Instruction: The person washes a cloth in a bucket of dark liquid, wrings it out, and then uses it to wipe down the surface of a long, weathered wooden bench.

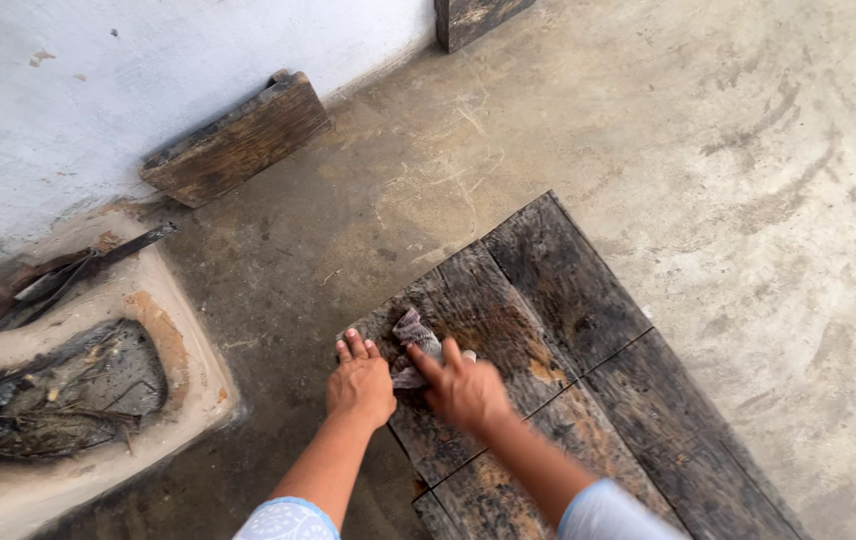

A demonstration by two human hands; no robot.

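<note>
While the cloth sits bunched under the right hand, these lines cover it, working outward from it.

Cloth: a small crumpled grey rag [414,336] lies on the near left corner of the dark wooden board [568,350], touching its surface.
Right hand: the right hand [466,390] presses on the rag, its grip closed on the cloth with the index finger stretched forward over it.
Left hand: the left hand [360,382] lies flat on the board's left edge, fingers together, holding nothing, just beside the rag.
Doing it well: I judge that steady downward pressure, short strokes along the grain, and the left hand bracing the edge suit this rubbing best.
Board: weathered planks with pale brown patches, lying on the concrete floor [748,180].
Around: a clay hearth [163,340] with ash and twigs lies to the left; a wooden block [238,140] leans on the white wall [98,80].
</note>
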